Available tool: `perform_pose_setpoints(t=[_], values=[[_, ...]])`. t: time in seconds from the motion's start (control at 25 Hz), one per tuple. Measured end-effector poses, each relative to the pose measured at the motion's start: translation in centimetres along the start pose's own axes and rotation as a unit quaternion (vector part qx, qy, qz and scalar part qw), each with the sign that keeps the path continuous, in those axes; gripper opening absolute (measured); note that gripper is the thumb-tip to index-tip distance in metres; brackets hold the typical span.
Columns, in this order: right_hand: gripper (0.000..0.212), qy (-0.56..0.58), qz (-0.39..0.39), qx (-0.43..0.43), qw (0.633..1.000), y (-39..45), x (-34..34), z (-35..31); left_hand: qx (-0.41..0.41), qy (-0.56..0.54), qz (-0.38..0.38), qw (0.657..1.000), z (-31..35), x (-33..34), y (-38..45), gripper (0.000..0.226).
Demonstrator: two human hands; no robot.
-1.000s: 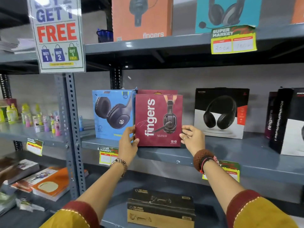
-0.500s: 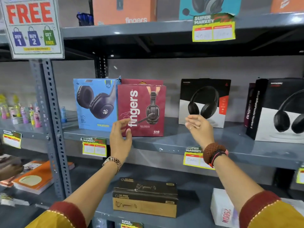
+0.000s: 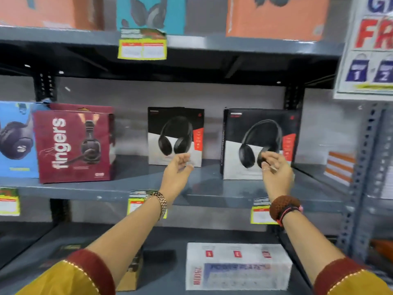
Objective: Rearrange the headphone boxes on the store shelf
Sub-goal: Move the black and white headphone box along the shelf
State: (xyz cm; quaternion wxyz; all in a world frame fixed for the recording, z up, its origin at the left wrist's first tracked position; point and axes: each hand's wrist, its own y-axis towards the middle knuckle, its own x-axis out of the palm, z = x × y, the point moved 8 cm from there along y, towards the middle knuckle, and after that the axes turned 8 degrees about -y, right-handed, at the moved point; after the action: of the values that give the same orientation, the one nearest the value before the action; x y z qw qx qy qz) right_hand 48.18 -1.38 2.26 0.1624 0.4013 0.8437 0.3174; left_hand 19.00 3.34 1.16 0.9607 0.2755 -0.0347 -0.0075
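On the grey middle shelf (image 3: 212, 195) stand a blue headphone box (image 3: 14, 139) at far left, a maroon "fingers" box (image 3: 72, 145) beside it, a black-and-white headphone box (image 3: 175, 128) set further back in the middle, and a larger black-and-white headphone box (image 3: 255, 133) to the right. My left hand (image 3: 177, 170) hovers open in front of the middle box, holding nothing. My right hand (image 3: 275, 172) is open in front of the larger box's lower right part; contact is unclear.
The top shelf carries orange boxes (image 3: 276, 15) and a teal box (image 3: 150, 11). A white box (image 3: 236, 267) and a brown box (image 3: 130, 271) lie on the lower shelf. A promo sign (image 3: 370, 47) hangs at upper right beside a perforated upright (image 3: 361, 171). Yellow price tags (image 3: 142, 47) line the shelf edges.
Both hands have let go of the maroon box and moved right to the two black-and-white boxes. The view has swung right, and the maroon box stays upright on the shelf.
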Motion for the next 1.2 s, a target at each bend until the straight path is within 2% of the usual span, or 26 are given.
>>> perform_pose_setpoints(t=[0.08,0.16,0.28,0.36,0.44,0.52,0.6,0.8,0.92,1.08,1.2], values=[[0.030,-0.016,0.054,0.018,0.998,2.4,-3.0,2.4,-0.050,-0.029,-0.008,0.998,-1.6,4.5,0.6,0.023],[0.040,-0.030,0.045,0.048,0.997,4.8,-4.0,4.7,-0.088,-0.019,-0.023,0.996,-3.1,8.2,1.1,0.031],[0.054,-0.059,-0.047,0.129,0.989,7.7,-3.2,8.8,-0.143,0.007,-0.044,0.989,-5.3,12.2,2.4,0.053],[0.056,-0.055,-0.121,0.167,0.977,8.6,-1.9,10.8,-0.165,0.005,-0.041,0.985,-6.3,13.3,3.6,0.062],[0.051,-0.056,-0.186,0.179,0.964,8.5,-0.7,11.9,-0.163,0.007,-0.045,0.986,-7.0,13.7,4.3,0.064],[0.047,-0.073,-0.212,0.167,0.960,8.5,-0.2,12.4,-0.148,0.002,-0.056,0.987,-7.3,13.9,4.8,0.058],[0.043,-0.108,-0.195,0.145,0.964,8.9,-0.6,12.7,-0.136,-0.012,-0.049,0.989,-7.5,13.8,5.2,0.051],[0.040,-0.201,-0.154,0.098,0.963,9.3,-1.5,12.1,-0.079,-0.022,-0.018,0.996,-7.1,12.7,5.6,0.054],[0.038,-0.199,-0.112,0.076,0.971,9.4,-2.4,11.2,-0.051,-0.034,-0.016,0.998,-6.1,12.6,5.5,0.056],[0.039,-0.178,-0.070,0.065,0.979,9.0,-3.4,10.2,-0.053,-0.034,-0.014,0.998,-5.6,12.7,5.0,0.057],[0.042,-0.161,-0.077,0.067,0.982,8.5,-3.6,9.6,-0.057,-0.027,-0.024,0.998,-5.1,12.2,4.7,0.057]])
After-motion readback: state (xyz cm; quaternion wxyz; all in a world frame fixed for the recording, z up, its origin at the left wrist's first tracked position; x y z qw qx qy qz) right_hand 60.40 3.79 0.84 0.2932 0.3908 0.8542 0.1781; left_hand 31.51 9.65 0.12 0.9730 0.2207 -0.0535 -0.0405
